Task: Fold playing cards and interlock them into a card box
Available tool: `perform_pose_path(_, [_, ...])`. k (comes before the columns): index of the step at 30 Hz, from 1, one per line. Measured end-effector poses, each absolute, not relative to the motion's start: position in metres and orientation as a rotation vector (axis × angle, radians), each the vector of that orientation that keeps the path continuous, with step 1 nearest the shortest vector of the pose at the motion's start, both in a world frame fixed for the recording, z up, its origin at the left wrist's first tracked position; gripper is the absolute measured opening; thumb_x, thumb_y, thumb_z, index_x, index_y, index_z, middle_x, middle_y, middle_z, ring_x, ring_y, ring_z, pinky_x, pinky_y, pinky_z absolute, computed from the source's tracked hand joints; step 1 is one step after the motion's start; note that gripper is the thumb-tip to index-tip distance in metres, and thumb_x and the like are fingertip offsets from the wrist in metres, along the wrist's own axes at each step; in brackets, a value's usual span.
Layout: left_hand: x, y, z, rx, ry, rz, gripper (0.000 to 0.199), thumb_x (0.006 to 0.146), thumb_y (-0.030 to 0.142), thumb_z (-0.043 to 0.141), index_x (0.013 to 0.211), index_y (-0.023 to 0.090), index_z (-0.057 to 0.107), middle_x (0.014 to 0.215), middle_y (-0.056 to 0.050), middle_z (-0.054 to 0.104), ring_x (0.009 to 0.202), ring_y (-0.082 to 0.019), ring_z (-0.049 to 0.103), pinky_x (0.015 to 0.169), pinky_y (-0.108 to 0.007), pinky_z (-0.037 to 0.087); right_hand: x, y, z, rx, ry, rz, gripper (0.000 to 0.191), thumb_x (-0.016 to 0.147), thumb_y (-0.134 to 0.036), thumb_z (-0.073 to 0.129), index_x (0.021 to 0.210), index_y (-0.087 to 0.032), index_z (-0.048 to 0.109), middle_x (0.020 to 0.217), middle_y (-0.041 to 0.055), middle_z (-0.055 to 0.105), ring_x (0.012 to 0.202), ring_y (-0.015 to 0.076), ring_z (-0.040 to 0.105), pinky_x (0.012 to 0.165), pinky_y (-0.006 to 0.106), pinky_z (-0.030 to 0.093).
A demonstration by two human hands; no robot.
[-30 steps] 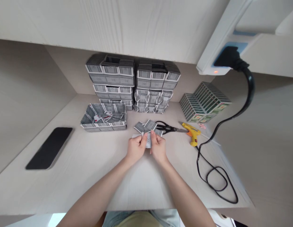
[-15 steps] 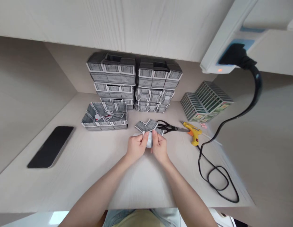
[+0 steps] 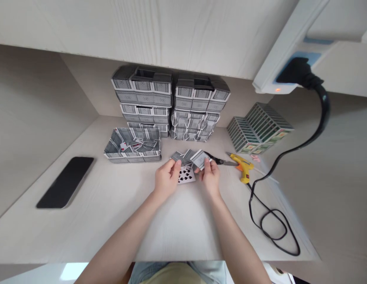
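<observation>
My left hand [image 3: 167,176] pinches the left edge of a playing card [image 3: 186,175] that shows black spades. Between the thumb and fingers of my right hand [image 3: 210,175] is a folded card piece [image 3: 200,159] with its grey patterned back showing. Several grey-backed card pieces [image 3: 188,155] lie on the table just beyond my hands. Black-handled scissors [image 3: 219,161] rest behind my right hand, their handles partly hidden by the folded piece. To the left, an open box made of cards [image 3: 134,159] holds loose card pieces.
Stacked card boxes [image 3: 152,98] stand at the back. A yellow glue gun [image 3: 244,166] lies on the right, its black cable [image 3: 251,201] looping toward the front. A phone [image 3: 65,183] lies at left; green-and-white stacks [image 3: 260,128] sit at back right. A power strip [image 3: 285,75] hangs overhead.
My hands have moved apart. The spade card now shows at my left hand, and the folded piece has shifted right and up with my right hand, over the scissors' handles.
</observation>
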State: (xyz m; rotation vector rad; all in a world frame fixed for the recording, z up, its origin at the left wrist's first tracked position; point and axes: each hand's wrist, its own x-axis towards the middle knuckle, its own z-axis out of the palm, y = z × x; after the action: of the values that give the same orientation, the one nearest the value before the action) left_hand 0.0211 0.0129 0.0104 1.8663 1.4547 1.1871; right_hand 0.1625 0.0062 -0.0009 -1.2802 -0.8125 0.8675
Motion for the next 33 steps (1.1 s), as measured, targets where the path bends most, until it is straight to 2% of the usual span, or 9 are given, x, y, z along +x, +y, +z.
perform_pose_path(2, [0.019, 0.015, 0.013, 1.979, 1.437, 1.165, 0.025, 0.083, 0.035, 0.044, 0.068, 0.018, 0.053, 0.063, 0.000, 0.059, 0.061, -0.011, 0.054, 0.061, -0.022, 0.042, 0.171, 0.012, -0.007, -1.317, -0.795, 0.866, 0.032, 0.077, -0.049, 0.050, 0.071, -0.018, 0.047, 0.046, -0.0048, 0.056, 0.028, 0.0046, 0.033, 0.030, 0.017, 0.024])
perform_pose_path(5, [0.018, 0.016, 0.015, 2.272, 1.297, 1.019, 0.015, 0.079, 0.033, 0.051, 0.081, 0.019, 0.057, 0.085, -0.003, 0.063, 0.087, -0.017, 0.056, 0.080, -0.030, 0.042, 0.177, 0.018, -0.019, -1.403, -0.831, 0.831, 0.037, 0.076, -0.053, 0.048, 0.072, -0.016, 0.051, 0.051, -0.0008, 0.061, 0.030, 0.0068, 0.037, 0.033, 0.019, 0.029])
perform_pose_path(9, [0.020, 0.015, 0.011, 2.504, 1.155, 0.795, 0.036, 0.072, 0.034, 0.061, 0.104, 0.020, 0.055, 0.111, -0.007, 0.059, 0.109, -0.023, 0.048, 0.097, -0.040, 0.033, 0.179, 0.019, -0.026, -1.526, -0.994, 0.684, 0.042, 0.075, -0.053, 0.048, 0.082, -0.013, 0.059, 0.056, 0.0041, 0.066, 0.049, 0.0161, 0.058, 0.050, 0.025, 0.043])
perform_pose_path(11, [0.020, 0.014, 0.009, 2.530, 1.165, 0.725, 0.045, 0.070, 0.034, 0.063, 0.110, 0.018, 0.052, 0.113, -0.009, 0.058, 0.110, -0.024, 0.048, 0.099, -0.041, 0.032, 0.179, 0.019, -0.027, -1.579, -1.023, 0.627, 0.045, 0.076, -0.052, 0.048, 0.094, -0.012, 0.060, 0.056, 0.0042, 0.066, 0.051, 0.0183, 0.060, 0.054, 0.027, 0.045])
perform_pose_path(15, [0.019, 0.015, 0.009, 2.539, 1.199, 0.652, 0.043, 0.072, 0.029, 0.061, 0.112, 0.019, 0.050, 0.110, -0.008, 0.059, 0.103, -0.023, 0.051, 0.096, -0.041, 0.035, 0.179, 0.018, -0.025, -1.652, -1.073, 0.484, 0.049, 0.076, -0.049, 0.049, 0.106, -0.010, 0.056, 0.052, 0.0028, 0.064, 0.050, 0.0187, 0.060, 0.055, 0.028, 0.044])
perform_pose_path(19, [0.019, 0.015, 0.010, 2.528, 1.209, 0.620, 0.043, 0.073, 0.028, 0.060, 0.113, 0.019, 0.049, 0.108, -0.008, 0.058, 0.100, -0.023, 0.052, 0.091, -0.039, 0.038, 0.180, 0.018, -0.026, -1.652, -1.114, 0.440, 0.043, 0.078, -0.044, 0.048, 0.106, -0.013, 0.055, 0.055, 0.0020, 0.064, 0.052, 0.0181, 0.060, 0.058, 0.028, 0.045])
perform_pose_path(27, [0.019, 0.013, 0.012, 2.491, 1.241, 0.702, 0.043, 0.075, 0.026, 0.059, 0.116, 0.022, 0.047, 0.114, -0.007, 0.053, 0.104, -0.023, 0.050, 0.090, -0.039, 0.040, 0.180, 0.019, -0.030, -1.568, -1.105, 0.440, 0.040, 0.078, -0.040, 0.047, 0.109, -0.015, 0.054, 0.077, 0.0057, 0.067, 0.060, 0.0159, 0.058, 0.058, 0.027, 0.044])
perform_pose_path(33, [0.019, 0.015, 0.010, 2.471, 1.231, 0.766, 0.043, 0.075, 0.023, 0.059, 0.116, 0.022, 0.046, 0.115, -0.007, 0.053, 0.105, -0.024, 0.049, 0.089, -0.040, 0.040, 0.181, 0.021, -0.031, -1.598, -1.107, 0.319, 0.037, 0.071, -0.035, 0.057, 0.102, -0.015, 0.059, 0.087, 0.0079, 0.060, 0.065, 0.0146, 0.052, 0.061, 0.027, 0.043])
